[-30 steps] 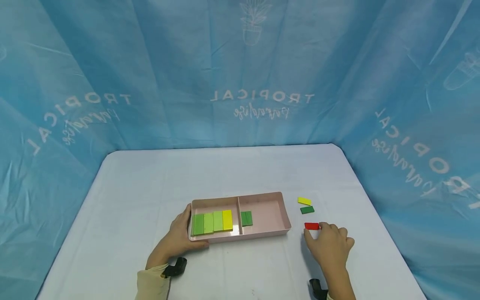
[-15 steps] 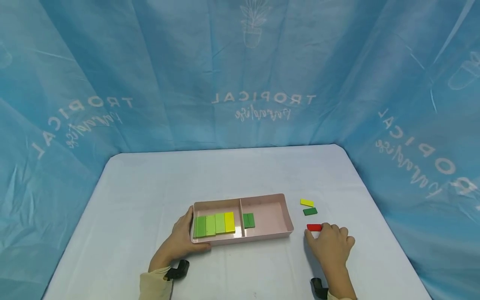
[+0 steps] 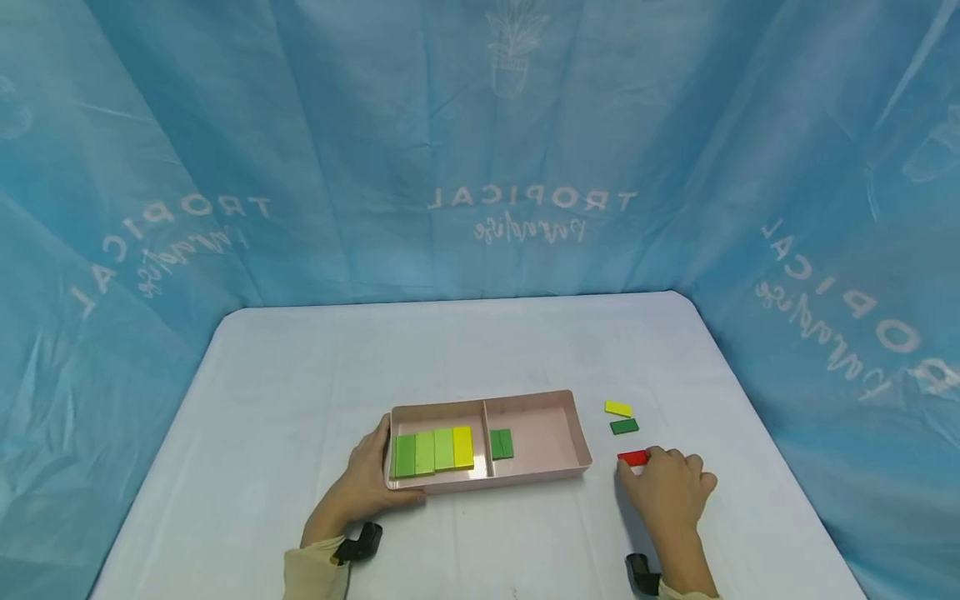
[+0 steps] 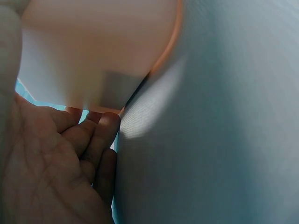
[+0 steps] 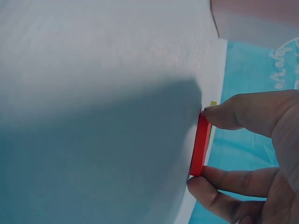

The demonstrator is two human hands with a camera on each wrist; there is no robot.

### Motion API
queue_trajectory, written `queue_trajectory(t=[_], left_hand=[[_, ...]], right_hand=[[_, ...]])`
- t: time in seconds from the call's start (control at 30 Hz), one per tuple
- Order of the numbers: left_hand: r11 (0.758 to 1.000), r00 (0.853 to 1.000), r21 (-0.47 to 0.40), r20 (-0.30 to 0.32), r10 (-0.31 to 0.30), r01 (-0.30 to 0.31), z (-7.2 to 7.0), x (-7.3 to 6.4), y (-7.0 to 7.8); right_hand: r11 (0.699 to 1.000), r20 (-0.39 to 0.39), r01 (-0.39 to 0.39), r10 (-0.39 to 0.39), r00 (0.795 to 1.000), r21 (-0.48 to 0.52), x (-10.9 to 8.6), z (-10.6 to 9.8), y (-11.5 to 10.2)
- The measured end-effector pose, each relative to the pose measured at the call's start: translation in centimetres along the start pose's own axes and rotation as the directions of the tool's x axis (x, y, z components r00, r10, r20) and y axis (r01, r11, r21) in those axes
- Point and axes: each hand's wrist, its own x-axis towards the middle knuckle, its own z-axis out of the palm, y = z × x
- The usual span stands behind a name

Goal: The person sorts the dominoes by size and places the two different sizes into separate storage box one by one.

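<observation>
My left hand (image 3: 367, 479) holds the left end of a pink two-compartment box (image 3: 540, 477), thumb along its near wall and fingers behind the end. The left wrist view shows those fingertips against the box wall (image 4: 60, 88). To the box's right, my right hand (image 3: 670, 496) pinches a red tile (image 3: 633, 458) by its two ends, thumb on one and fingers on the other. In the right wrist view, the red tile (image 5: 200, 144) stands at or very near the tabletop. Beyond it lie a dark green tile (image 3: 624, 427) and a yellow tile (image 3: 618, 409).
Inside the left compartment, green tiles (image 3: 424, 453) and a yellow tile (image 3: 462, 448) stand in a row. Dark green tiles (image 3: 502, 444) sit against the divider in the right compartment. A white cloth covers the table (image 3: 337, 358); blue curtains (image 3: 480, 250) hang around it.
The whole head view has shifted slightly, moving everything a little right and down. The red tile has turned a little between my right fingers. My left hand keeps its hold on the box.
</observation>
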Motion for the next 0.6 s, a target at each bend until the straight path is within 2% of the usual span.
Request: queue_trajectory(t=[0.23,0.4,0.5,0.6], left_hand=[[1.0,1.0,-0.01,-0.005,-0.004,0.004,0.14,-0.26,-0.01],[1.0,1.0,-0.013,-0.003,-0.012,0.012,0.16,-0.18,-0.08],[1.0,1.0,-0.018,0.0,-0.02,0.02,0.14,-0.13,-0.05],[1.0,1.0,-0.018,0.002,-0.023,0.023,0.07,-0.09,0.03]], right_hand=[[1.0,-0.037,0.003,-0.002,0.999,0.026,0.1,0.0,0.08],[0.999,0.007,-0.009,0.009,1.0,0.035,0.38,-0.15,0.27],[0.998,0.017,0.01,-0.011,1.0,0.061,0.61,-0.39,0.37],[0.995,-0.015,0.046,-0.044,0.999,0.09,0.9,-0.74,0.34]])
